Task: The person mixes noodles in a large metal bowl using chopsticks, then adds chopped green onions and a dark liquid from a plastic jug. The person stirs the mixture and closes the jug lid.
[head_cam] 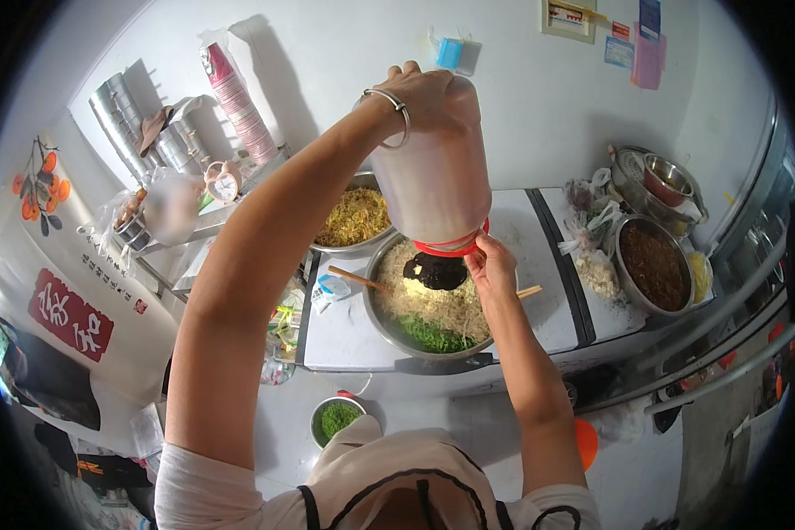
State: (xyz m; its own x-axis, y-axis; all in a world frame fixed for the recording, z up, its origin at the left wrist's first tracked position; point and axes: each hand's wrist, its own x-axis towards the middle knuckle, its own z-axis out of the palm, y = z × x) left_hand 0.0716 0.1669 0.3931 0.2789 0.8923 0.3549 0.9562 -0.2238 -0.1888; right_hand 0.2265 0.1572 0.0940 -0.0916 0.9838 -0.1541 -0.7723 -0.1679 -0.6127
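Note:
My left hand [424, 99] grips the raised base of a large plastic jar [434, 179], tipped mouth down. At its red rim [452, 248], my right hand [493, 262] holds on with thumb and fingers. Just below the mouth, a dark, glossy paste [440, 270] lies on the food in a big metal bowl [379, 317]. Pale shredded food [397, 298], yellowish bits and chopped greens [437, 333] fill this bowl. A wooden stick [354, 277] leans over its left rim, and chopstick-like ends [529, 291] show at the right. The jar's contents are unclear through its cloudy wall.
Behind the big bowl stands a metal bowl of yellow shredded food [354, 218]. A bowl of dark brown food [656, 265] and tied plastic bags [593, 232] are at the right. A small bowl of chopped greens [338, 417] sits low, near my body. Left is a metal rack [218, 222].

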